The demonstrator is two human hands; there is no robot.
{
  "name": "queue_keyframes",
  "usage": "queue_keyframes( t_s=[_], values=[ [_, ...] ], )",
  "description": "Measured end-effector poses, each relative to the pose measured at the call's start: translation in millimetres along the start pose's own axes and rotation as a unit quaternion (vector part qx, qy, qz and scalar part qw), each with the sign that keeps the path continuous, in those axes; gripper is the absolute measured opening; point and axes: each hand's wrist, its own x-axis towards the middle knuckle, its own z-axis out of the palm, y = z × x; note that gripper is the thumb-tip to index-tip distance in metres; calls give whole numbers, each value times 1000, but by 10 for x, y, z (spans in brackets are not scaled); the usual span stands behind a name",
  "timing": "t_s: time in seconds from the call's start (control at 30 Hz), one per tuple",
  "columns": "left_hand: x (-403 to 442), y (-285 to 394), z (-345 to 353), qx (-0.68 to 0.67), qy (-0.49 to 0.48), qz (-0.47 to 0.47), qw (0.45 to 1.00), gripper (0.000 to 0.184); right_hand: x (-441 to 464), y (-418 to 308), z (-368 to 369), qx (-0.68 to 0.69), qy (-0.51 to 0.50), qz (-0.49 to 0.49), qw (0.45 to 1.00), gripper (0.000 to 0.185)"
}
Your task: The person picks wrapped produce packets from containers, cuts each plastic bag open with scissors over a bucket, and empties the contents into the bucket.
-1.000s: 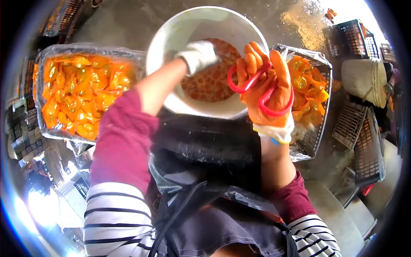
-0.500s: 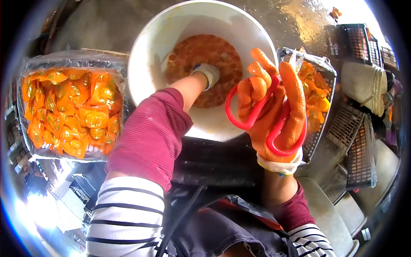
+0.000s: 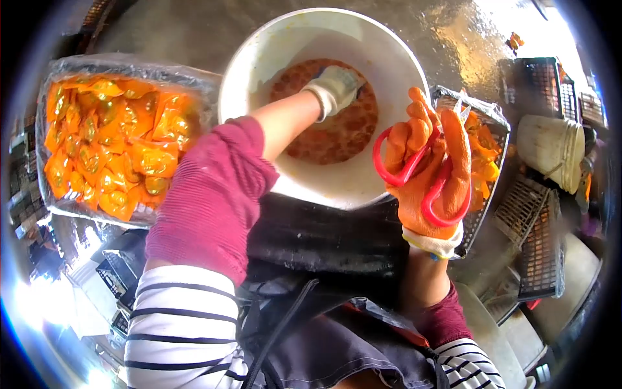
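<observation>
My left hand (image 3: 337, 89), in a pale glove, reaches inside a large white bucket (image 3: 243, 97), at the surface of reddish-brown liquid (image 3: 330, 139) with many small round pieces in it. Its fingertips are hard to make out against the liquid. My right hand (image 3: 431, 172), in an orange coated glove, is raised at the bucket's right edge. Its fingers are closed round red-handled scissors (image 3: 446, 201), whose metal blades point up and away from me.
A plastic-lined crate (image 3: 116, 59) of orange packets (image 3: 152, 157) stands left of the bucket. Another lined crate (image 3: 495, 117) with orange packets is behind my right hand. Farther right are a pale bucket (image 3: 547, 149) and black crates (image 3: 544, 253).
My left hand has come up from deeper in the liquid and moved toward the bucket's far side. The view has shifted slightly. My right hand still holds the scissors.
</observation>
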Motion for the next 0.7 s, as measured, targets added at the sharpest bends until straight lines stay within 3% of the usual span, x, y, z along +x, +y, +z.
queue_keyframes(
  t_s=[0.03, 0.13, 0.17, 0.27, 0.4, 0.43, 0.47, 0.5, 0.53, 0.57, 0.63, 0.67, 0.7],
  values=[
    [92, 4, 131, 30, 33, 53, 998, 34, 16, -13, -25, -5, -5, 3, 1000, 47],
    [362, 62, 575, 193, -15, 38, 980, 40, 78, -18, 38, -26, -27, 14, 999, 50],
    [502, 51, 723, 168, -62, -1, 984, 34, 77, -7, 83, -42, -18, 8, 999, 51],
    [460, 5, 687, 145, -157, 55, 975, 26, 46, 47, 282, -82, 45, -15, 996, 50],
    [238, -284, 425, -7, -160, -23, 987, 25, 124, -34, -2, 21, -70, 36, 997, 50],
    [80, -302, 131, -79, -124, -96, 984, 25, 93, -38, -4, 17, -52, 34, 998, 50],
    [-100, -164, -472, -200, -202, -165, 944, 23, 64, -44, -17, 13, -35, 32, 999, 51],
    [-207, -273, -570, -394, -204, -161, 882, 22, 76, -51, -104, 13, -91, 35, 995, 50],
    [-350, -410, -684, -570, -197, -147, 784, 22, 128, -55, -247, 13, -148, 37, 988, 49],
    [-553, -362, -935, -569, -140, -129, 800, 22, 177, -55, -365, 12, -204, 39, 978, 49],
    [-952, -234, -1452, -581, -37, -67, 810, 23, 105, -25, -265, -24, -210, 15, 977, 46],
    [-1112, -166, -1646, -595, 8, -24, 803, 23, 35, 15, -170, -59, -159, -9, 986, 44],
    [-1231, -14, -1867, -683, 13, -105, 723, 30, 1, 62, -127, -58, -58, -40, 996, 42]
  ],
)
